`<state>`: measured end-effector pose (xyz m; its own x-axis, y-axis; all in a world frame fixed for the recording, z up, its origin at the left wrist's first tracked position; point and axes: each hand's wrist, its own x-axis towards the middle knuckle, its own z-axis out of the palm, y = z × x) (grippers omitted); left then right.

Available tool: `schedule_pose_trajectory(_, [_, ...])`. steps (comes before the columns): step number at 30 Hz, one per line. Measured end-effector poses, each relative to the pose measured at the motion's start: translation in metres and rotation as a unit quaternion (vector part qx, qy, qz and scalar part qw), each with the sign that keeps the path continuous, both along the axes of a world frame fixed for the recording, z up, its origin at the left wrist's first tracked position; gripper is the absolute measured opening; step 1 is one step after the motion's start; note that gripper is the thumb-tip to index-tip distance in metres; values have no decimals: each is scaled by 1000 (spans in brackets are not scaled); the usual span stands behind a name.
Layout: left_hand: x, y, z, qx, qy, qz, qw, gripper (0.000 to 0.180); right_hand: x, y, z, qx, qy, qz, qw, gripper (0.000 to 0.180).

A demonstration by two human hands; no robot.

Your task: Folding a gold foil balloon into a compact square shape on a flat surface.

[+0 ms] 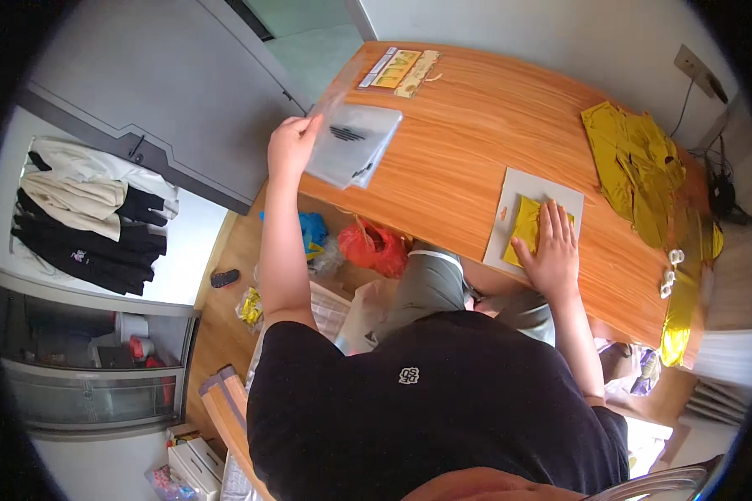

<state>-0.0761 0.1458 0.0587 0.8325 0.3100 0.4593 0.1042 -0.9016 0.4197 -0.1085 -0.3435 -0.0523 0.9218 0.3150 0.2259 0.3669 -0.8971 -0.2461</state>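
Note:
My left hand (292,146) is closed in a pinch on the edge of a transparent plastic bag (332,98), lifted at the table's left edge. Just beside it lies a stack of similar plastic bags (355,150) with dark print on top. Fingers stretched out, my right hand (557,255) rests flat on a folded piece of shiny gold foil (524,225). Beneath the foil is a pale grey card (508,196) with a small slot, near the table's front edge. Part of the foil is hidden under my palm.
A packaged banner set (397,71) lies at the table's (468,125) far left. Crumpled gold foil (635,163) spreads at the right, with small white rolls (668,275) nearby. Below the front edge sit a red plastic bag (374,249) and a blue bag (305,230).

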Motion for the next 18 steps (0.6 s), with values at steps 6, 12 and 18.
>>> schedule_pose_trajectory(6, [-39,-138,37,-60,205,-113,970,26,3,1,0,-2,-2,-14,1000,83])
schedule_pose_trajectory(12, [-36,-161,-51,7,266,-376,888,42,2,3,0,-2,-9,-1,1000,84])
schedule_pose_trajectory(18, [-37,-183,-60,100,247,-376,888,62,0,2,0,3,-2,-6,1000,85])
